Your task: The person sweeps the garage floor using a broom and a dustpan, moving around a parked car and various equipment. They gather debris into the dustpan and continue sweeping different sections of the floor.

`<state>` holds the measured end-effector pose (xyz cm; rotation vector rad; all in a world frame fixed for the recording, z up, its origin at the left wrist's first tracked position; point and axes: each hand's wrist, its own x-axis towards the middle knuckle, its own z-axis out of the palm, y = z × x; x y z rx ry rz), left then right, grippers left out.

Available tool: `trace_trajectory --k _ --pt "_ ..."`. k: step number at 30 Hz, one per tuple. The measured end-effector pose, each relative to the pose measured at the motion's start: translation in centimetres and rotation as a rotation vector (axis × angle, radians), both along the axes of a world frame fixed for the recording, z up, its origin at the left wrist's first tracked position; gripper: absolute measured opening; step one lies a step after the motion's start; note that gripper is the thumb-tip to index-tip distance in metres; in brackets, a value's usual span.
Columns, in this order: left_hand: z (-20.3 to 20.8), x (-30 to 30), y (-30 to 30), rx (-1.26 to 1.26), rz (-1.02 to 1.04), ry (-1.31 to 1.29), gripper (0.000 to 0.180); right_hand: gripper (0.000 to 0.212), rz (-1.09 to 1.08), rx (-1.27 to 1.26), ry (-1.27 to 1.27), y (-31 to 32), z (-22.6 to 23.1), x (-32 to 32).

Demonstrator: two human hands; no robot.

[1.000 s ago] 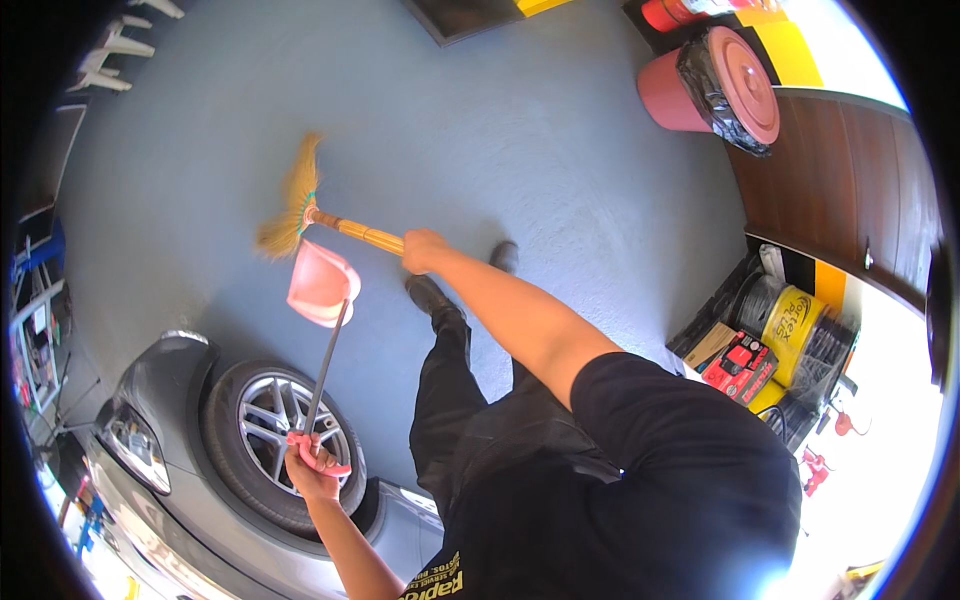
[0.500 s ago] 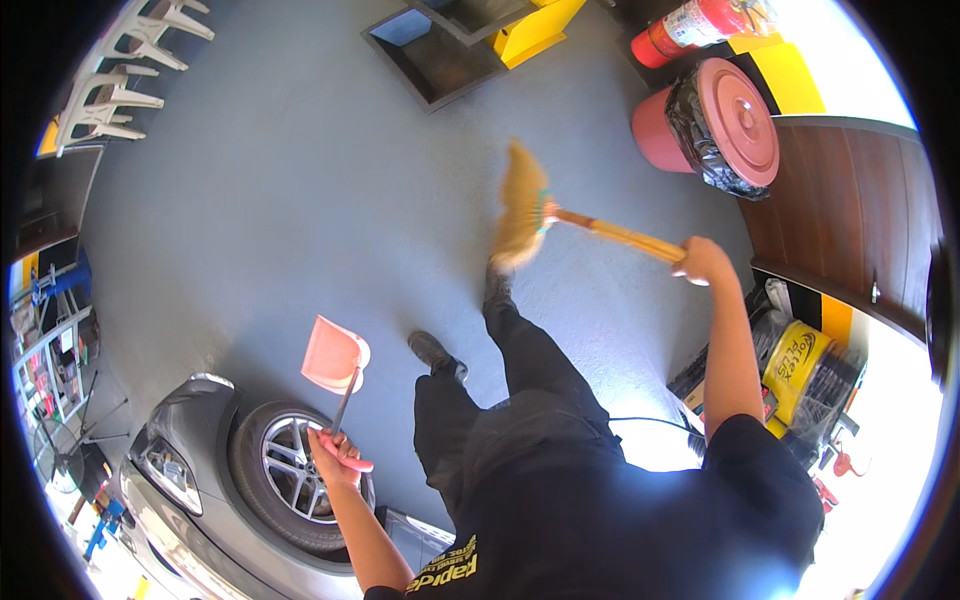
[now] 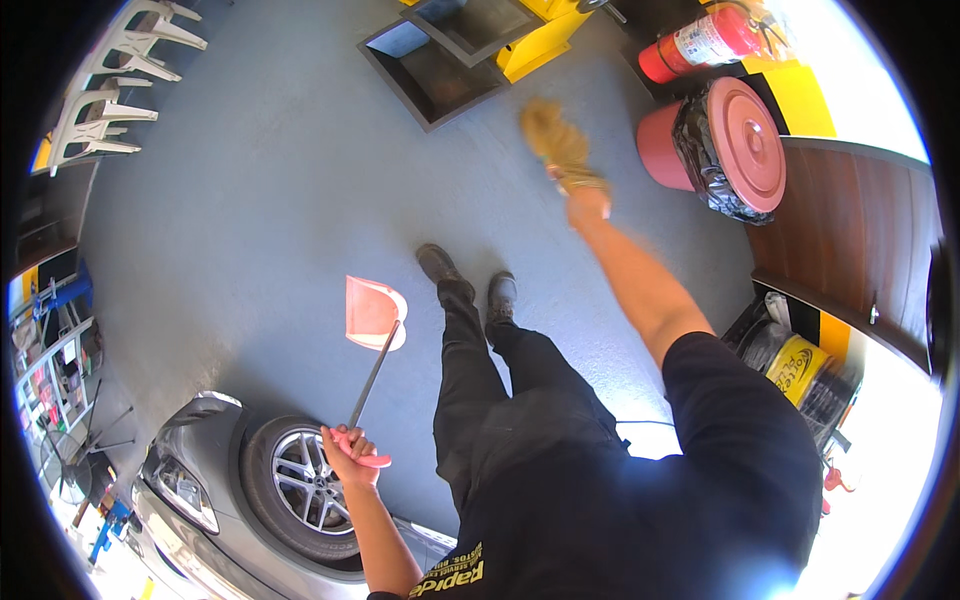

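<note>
My left hand (image 3: 352,456) is closed around the pink handle of a long-handled dustpan (image 3: 373,313). Its pink pan is held out ahead of the car wheel, left of my shoes. Stretched out ahead and to the right, my right hand (image 3: 588,206) grips a straw broom (image 3: 556,140). The bristles are smeared by motion and point away from me, above the grey floor. Most of the broom's handle is hidden behind my hand and forearm.
A grey car (image 3: 190,480) with its wheel (image 3: 300,485) stands close on my left. Ahead lies a dark open metal tray (image 3: 440,95) beside a yellow stand. To the right are a lidded pink bin (image 3: 665,150), a fire extinguisher (image 3: 700,45) and a brown cabinet (image 3: 850,200). White chairs (image 3: 110,120) stand far left.
My right hand has swung the broom forward and inward, turning its bristles away from me. The dustpan has shifted slightly right. My feet now stand closer together, the left one farther forward.
</note>
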<state>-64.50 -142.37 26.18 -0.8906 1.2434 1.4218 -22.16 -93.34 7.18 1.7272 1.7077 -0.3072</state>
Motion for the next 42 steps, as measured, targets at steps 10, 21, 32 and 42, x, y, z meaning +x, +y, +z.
trace_trajectory --k 10,21,32,42 --pt "-3.1 -3.2 7.7 -0.081 -0.104 0.07 0.042 0.025 0.219 -0.113 0.487 -6.9 4.1 -24.8" --pt "-1.4 -3.1 12.3 -0.095 -0.095 0.178 0.042 0.029 0.271 -0.12 0.518 2.6 8.8 -11.8" --pt "-1.7 6.5 24.2 -0.182 -0.213 0.153 0.047 0.036 0.037 -0.058 -0.02 17.1 28.7 19.6" --pt "-0.5 12.8 34.0 -0.108 -0.431 0.018 0.046 0.042 -0.724 0.241 0.368 18.6 22.7 27.6"
